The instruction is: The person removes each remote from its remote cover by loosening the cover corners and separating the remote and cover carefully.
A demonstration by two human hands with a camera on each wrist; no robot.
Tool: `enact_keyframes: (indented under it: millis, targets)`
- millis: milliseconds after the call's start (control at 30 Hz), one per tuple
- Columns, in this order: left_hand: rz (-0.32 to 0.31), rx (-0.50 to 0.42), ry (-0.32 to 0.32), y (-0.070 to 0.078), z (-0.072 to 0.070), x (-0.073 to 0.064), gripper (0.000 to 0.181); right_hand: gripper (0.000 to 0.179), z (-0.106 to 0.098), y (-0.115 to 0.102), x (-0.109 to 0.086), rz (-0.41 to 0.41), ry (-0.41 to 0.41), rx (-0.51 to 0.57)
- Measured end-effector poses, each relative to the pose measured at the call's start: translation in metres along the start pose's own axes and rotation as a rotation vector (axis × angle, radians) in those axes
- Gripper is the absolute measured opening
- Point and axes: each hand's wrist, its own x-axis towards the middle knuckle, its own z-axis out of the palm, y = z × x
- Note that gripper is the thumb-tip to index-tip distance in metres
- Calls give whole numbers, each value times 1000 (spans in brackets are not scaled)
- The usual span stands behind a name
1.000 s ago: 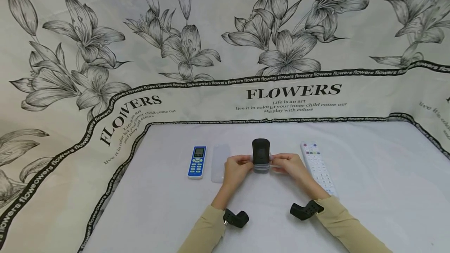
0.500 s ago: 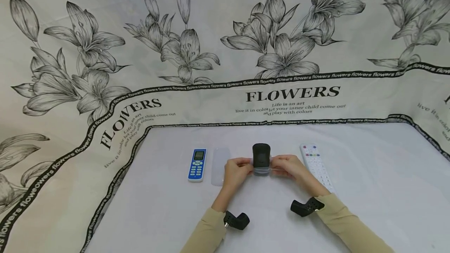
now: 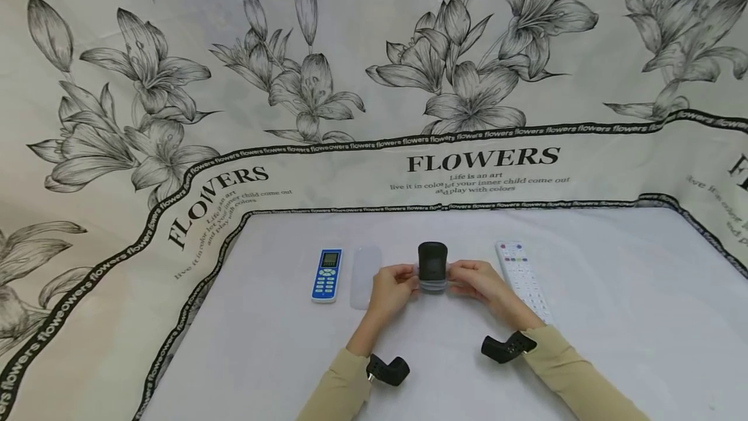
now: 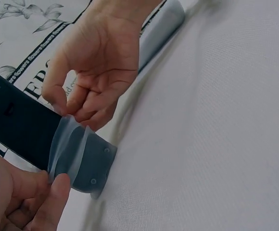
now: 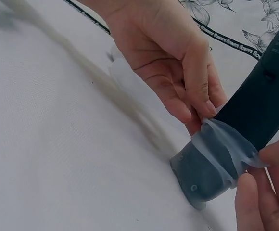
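A black remote control (image 3: 432, 260) stands upright between both hands, its back, with small lettering, showing in the wrist views. Over its lower end sits a translucent, soft sleeve (image 4: 89, 161), bunched into folds at its upper rim. My left hand (image 3: 393, 291) pinches that rim on one side with thumb and fingers. On the opposite side my right hand (image 3: 478, 281) pinches it in the same way. The sleeve's bottom end is down at the white tablecloth, as the right wrist view shows. The remote's bare upper part rises above the fingers.
A blue remote (image 3: 327, 276) lies at the left. Beside it is a flat translucent sleeve (image 3: 363, 278), close to the left hand. Behind the right hand lies a white remote (image 3: 523, 275), partly covered by the forearm. Flower-printed cloth (image 3: 479, 167) rises behind the table.
Both hands keep their pinch on the sleeve. The remote's top appears slightly lower in the head view, which has itself shifted a little.
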Motion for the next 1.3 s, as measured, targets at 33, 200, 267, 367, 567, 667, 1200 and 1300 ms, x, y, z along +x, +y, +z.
enact_keyframes:
  millis: [33,200,267,367,567,667,1200,1300]
  targets:
    - [7,2,2,-1,0,0,19,27,0,0,0,-2,-7,-5]
    - [41,37,15,-4,0,-1,18,40,-2,0,-2,11,-31,16]
    - [51,51,18,-6,0,-2,19,40,-2,1,-3,19,-34,38]
    - [66,72,30,-7,0,-3,20,32,-4,2,-4,23,-52,62]
    - [68,92,57,-8,2,-5,19,26,-5,5,-7,-1,-60,75]
    - [61,80,58,-6,1,-8,16,21,-3,7,-9,-25,-59,30]
    - [-6,-8,105,-2,4,-12,14,40,8,0,-22,37,22,15]
    - [-16,-24,110,-1,3,-11,15,43,8,0,-22,3,8,-4]
